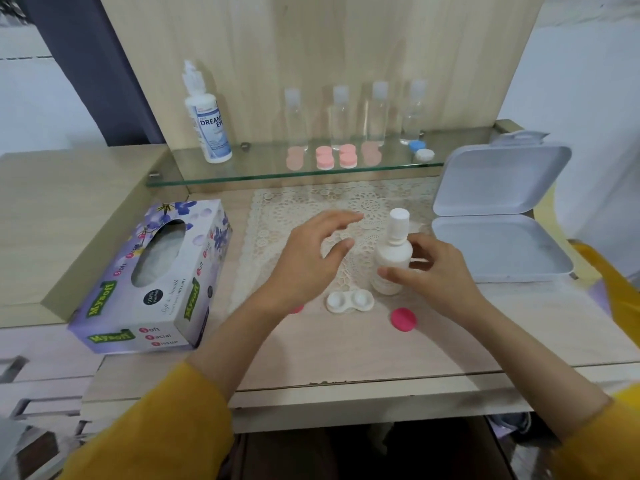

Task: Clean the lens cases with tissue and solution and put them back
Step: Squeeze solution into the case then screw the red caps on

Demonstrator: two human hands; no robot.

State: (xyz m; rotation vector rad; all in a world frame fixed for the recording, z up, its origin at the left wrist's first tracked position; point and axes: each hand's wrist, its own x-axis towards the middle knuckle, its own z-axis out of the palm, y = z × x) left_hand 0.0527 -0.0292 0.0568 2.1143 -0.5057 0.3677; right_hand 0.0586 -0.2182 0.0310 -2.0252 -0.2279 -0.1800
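Right hand (434, 277) gripping one bottle (394, 252), one case (349, 302)

Left sleeve (166, 427), below the tissue box (152, 275): mustard-yellow, soft fabric, cuff short of wrist. Right sleeve (609, 434), lower right of the box: identical.

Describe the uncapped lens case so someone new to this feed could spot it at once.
At the near edge of the central lace mat, the right hand grips a small white bottle. Just front-left of that bottle's base lies the lens case: white, two open wells side by side, unlike the capped pink cases and blue case on the glass shelf.
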